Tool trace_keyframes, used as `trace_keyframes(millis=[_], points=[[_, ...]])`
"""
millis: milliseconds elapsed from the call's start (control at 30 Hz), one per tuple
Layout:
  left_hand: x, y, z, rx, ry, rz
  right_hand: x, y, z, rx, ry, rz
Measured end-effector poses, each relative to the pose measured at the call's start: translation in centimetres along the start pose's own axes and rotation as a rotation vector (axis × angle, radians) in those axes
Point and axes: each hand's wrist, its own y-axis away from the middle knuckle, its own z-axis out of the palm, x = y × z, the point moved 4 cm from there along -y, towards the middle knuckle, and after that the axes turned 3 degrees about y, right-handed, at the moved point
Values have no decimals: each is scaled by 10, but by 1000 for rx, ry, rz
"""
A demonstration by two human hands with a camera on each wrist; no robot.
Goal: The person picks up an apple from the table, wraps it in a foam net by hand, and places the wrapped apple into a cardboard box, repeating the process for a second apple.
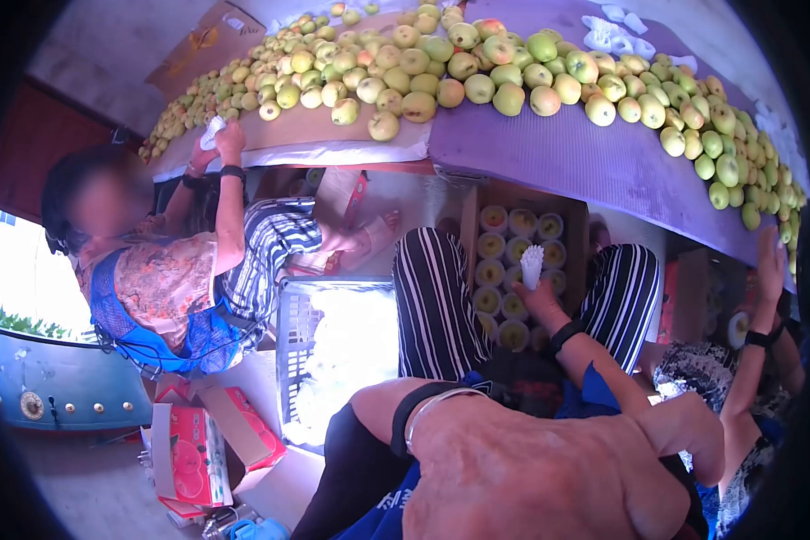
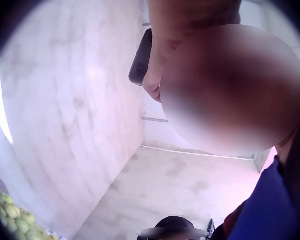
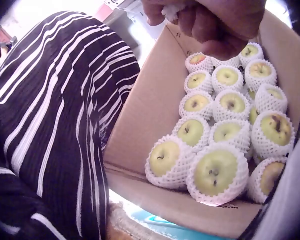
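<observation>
My right hand [image 1: 538,304] grips a white foam net sleeve [image 1: 532,268], bunched into a narrow bundle, above an open cardboard box [image 1: 470,225]. In the right wrist view, curled fingers [image 3: 210,25] hold a bit of this white foam over the box's far end. Inside are rows of yellow-green apples [image 3: 215,170], each in a white foam net. My left hand [image 1: 531,468] is raised close to the head camera, its back filling the lower head view. In the left wrist view, its thumb [image 2: 152,85] lies beside a black device [image 2: 141,57]; its other fingers are hidden.
Loose apples [image 1: 414,63] lie along a table [image 1: 531,148] ahead. On the left, a seated person [image 1: 171,288] holds a white foam net [image 1: 212,132]. A grey crate [image 1: 290,342] with white material stands beside my knee; red cartons [image 1: 193,450] lie behind it. Another person's arm [image 1: 751,342] is at right.
</observation>
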Motion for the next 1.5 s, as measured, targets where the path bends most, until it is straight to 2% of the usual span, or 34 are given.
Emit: trace_keyframes(millis=[267,333,467,967,1200,1267,1367,1500], points=[[1,0,-9,-81,50,-83,4,-3,2,3,-14,32],[3,1,-8,-94,44,-106,4,-3,1,48,29,-37],[7,4,0,-120,13,-149,5,0,1,3,43,-9],[3,6,-4,-86,106,-38,10,-5,3,21,-20,-12],[1,7,-4,-49,146,24,15,-10,2,10,76,-11],[1,6,-4,-115,95,-74,13,-5,3,11,70,2],[4,7,-11,-129,61,-120,8,-2,1,-1,39,52],[8,7,-29,-179,-10,-223,3,-1,0,-12,22,-1]])
